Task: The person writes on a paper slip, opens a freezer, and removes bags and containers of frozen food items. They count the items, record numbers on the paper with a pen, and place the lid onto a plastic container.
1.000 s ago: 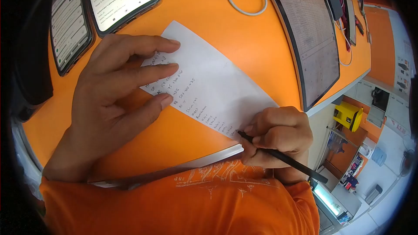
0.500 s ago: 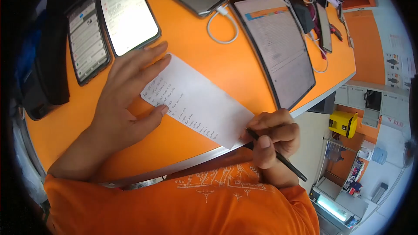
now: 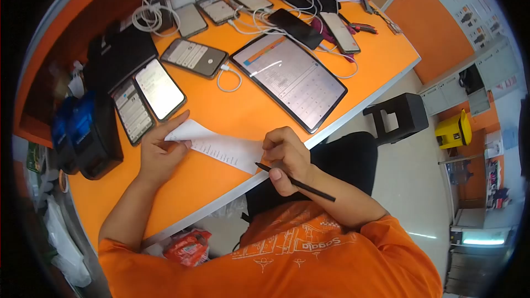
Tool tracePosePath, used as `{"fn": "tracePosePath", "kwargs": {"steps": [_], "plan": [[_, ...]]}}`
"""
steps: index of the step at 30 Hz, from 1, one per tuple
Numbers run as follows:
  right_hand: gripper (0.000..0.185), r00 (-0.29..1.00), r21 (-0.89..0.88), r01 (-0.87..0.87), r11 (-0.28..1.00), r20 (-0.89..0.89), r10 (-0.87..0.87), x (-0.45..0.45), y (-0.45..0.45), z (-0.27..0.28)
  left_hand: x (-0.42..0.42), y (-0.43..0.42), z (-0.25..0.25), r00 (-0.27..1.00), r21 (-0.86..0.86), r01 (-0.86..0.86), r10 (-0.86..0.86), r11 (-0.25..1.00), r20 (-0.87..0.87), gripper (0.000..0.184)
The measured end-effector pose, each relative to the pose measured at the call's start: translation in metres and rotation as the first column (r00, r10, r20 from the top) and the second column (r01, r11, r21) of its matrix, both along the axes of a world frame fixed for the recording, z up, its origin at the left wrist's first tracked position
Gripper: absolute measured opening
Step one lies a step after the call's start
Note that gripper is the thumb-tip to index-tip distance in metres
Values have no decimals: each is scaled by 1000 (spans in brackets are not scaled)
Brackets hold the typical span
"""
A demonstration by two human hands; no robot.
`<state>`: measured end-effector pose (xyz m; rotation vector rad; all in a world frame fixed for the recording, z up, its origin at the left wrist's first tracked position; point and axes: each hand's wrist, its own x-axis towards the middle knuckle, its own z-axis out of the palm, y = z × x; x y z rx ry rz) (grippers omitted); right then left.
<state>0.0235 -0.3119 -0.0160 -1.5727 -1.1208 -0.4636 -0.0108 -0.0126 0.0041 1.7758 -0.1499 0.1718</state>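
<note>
A white paper slip (image 3: pixel 218 144) with lines of handwriting bends upward over the orange table. My left hand (image 3: pixel 160 152) pinches its left end between thumb and fingers. In my right hand (image 3: pixel 288 157) is a slim black pen (image 3: pixel 306 187), its tip pointing left beside the slip's right end. The curled fingers of that hand are close to the paper; whether they touch it I cannot tell. Beyond my left hand lie a phone with a bright white screen (image 3: pixel 160 89) and a second lit phone (image 3: pixel 132 111). A tablet (image 3: pixel 292 80) showing a number keypad lies beyond my right hand.
A grey phone (image 3: pixel 196 56) is plugged into a white cable. Several more phones, chargers and tangled cables (image 3: pixel 154 14) line the back. Black devices (image 3: pixel 91 140) stand at the left. The table's metal edge (image 3: pixel 221 194) runs before me; a black stool (image 3: pixel 397 118) stands right.
The view has drawn back, showing more of the table. My left hand, flat over the slip before, now grips its end and has raised it. The pen stays in my right hand.
</note>
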Motion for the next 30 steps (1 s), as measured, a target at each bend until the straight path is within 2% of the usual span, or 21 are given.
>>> {"fn": "tracePosePath", "kwargs": {"steps": [2, 5, 6, 8, 10, 11, 13, 15, 16, 19, 21, 23, 25, 26, 28, 29, 30], "plan": [[21, 999, 32, -4, 999, -33, 6, 0, -1, -3, -2, -10, 3, 998, -215, -45, 36, 976, -47, 50], [20, 996, 66, -52, 996, 81, 47, 3, -6, -4, 1, 2, 0, 996, -179, -55, 42, 982, -74, 45], [17, 993, 67, -95, 993, 82, 89, 3, -8, -7, 5, 17, -11, 988, -111, -37, 20, 993, -155, 34], [18, 986, 75, -93, 993, 146, 82, 0, -16, -7, 8, 34, -26, 984, -100, 2, -20, 995, -179, 29], [19, 981, 76, -80, 994, 184, 65, -6, -31, -11, 3, 24, -23, 988, -108, -67, 51, 992, -145, 28], [20, 979, 68, -12, 998, 204, -2, -10, -47, -14, 2, 21, -20, 989, -111, -97, 83, 989, -125, 28], [24, 960, 57, 127, 990, 244, -137, -18, -85, -20, 1, 28, -19, 989, 36, -128, 131, 991, -75, 28], [24, 931, 58, 307, 950, 189, -313, -21, -135, -33, 0, 22, -15, 985, 111, -172, 173, 979, 4, 29], [24, 906, 95, 415, 905, 42, -420, -27, -157, -42, -1, 14, -13, 980, 114, -199, 195, 973, 48, 29], [28, 715, 143, 685, 715, -326, -619, -52, -224, -74, -4, 28, -28, 973, 90, -215, 221, 972, -61, 30], [39, 581, 143, 775, 615, -545, -605, -74, -271, -114, -8, 13, -18, 957, 78, -282, 286, 956, -43, 29], [45, 288, -47, 827, 561, -820, -494, -113, -307, -136, -4, 10, -15, 955, 118, -291, 296, 949, -30, 28], [39, 110, -252, 865, 433, -747, -656, -142, -323, -142, -5, 24, -24, 956, 179, -283, 292, 942, -25, 28], [35, 22, -350, 864, 362, -692, -722, -156, -331, -147, -7, 33, -29, 939, 231, -330, 344, 915, -21, 29], [28, 15, -393, 875, 283, -563, -826, -183, -354, -189, 2, 37, -33, 896, 331, -424, 445, 843, 14, 31], [24, 8, -408, 882, 237, -489, -872, -191, -365, -206, 8, 6, -33, 863, -111, -498, 504, 860, 32, 44], [20, -10, -495, 835, 241, -451, -892, -194, -373, -197, 22, -33, -32, 827, -209, -528, 554, 823, 94, 43]]}}
